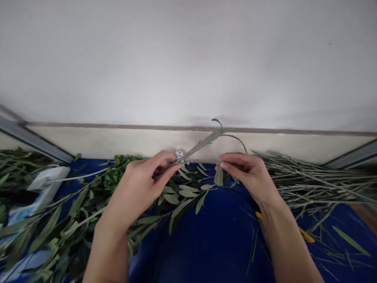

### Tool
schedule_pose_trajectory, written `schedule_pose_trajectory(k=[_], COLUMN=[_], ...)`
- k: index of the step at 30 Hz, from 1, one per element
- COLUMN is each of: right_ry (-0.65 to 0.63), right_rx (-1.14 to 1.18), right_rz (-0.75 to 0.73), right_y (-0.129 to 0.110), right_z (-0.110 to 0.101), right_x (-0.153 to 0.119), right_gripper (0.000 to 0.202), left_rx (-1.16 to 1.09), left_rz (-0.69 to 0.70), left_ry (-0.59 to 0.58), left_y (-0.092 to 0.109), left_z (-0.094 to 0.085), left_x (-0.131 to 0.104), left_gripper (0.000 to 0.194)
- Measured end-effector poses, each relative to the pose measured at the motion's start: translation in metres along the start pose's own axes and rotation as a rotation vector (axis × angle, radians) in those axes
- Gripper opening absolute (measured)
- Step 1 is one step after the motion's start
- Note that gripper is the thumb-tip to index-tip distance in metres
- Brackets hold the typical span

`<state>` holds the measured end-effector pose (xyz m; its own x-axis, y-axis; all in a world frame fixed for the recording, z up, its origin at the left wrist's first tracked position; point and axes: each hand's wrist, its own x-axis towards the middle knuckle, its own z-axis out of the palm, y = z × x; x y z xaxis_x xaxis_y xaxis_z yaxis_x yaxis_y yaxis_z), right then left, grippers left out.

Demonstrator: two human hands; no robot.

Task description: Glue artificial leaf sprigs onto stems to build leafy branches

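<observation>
My left hand (147, 179) pinches the lower end of a thin grey-green stem (200, 146), which points up and to the right with narrow leaves bunched at its tip. To the right, my right hand (244, 169) holds a broad green leaf (219, 176) between thumb and fingertips, hanging down. One long curved leaf from the stem's tip arches toward my right hand. Below both hands, leafy branches (179, 192) lie on the blue surface (206, 243).
Leafy branches (79, 212) pile up at the left beside a white and blue box (44, 196). Bare stems (318, 181) lie at the right. Something yellow (306, 235) lies partly under my right forearm. A pale wall (176, 70) stands behind.
</observation>
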<state>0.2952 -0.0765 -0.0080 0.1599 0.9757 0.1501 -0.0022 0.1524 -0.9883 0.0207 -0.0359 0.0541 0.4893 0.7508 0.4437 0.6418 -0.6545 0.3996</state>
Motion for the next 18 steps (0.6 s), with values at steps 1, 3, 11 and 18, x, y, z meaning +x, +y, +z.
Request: schedule_pose_trajectory(k=[1,3,11,18], right_ry=[-0.018,-0.041,-0.021,-0.005], right_rx=[-0.015,-0.055,0.014,0.115], right_rz=[0.013,0.028,0.002,-0.002], right_y=[-0.0005,-0.0009,0.004,-0.0048], right_z=[-0.0003,-0.0008,-0.0019,0.0013], right_x=[0.0,0.0005,0.0012,-0.0013], right_gripper=[0.023,0.019,0.014,0.008], left_rx=[-0.002,-0.004,-0.003,-0.019], left_rz=[0.0,0.003,0.006,-0.001], left_ry=[-0.001,-0.003,-0.001,-0.017], left_y=[0.0001,-0.0001,-0.0006,0.0004], left_z=[-0.0002,-0.0005,0.0006,0.0005], left_x=[0.0001,0.0002,-0.0014,-0.0008], left_gripper=[0.01,0.01,0.011,0.012])
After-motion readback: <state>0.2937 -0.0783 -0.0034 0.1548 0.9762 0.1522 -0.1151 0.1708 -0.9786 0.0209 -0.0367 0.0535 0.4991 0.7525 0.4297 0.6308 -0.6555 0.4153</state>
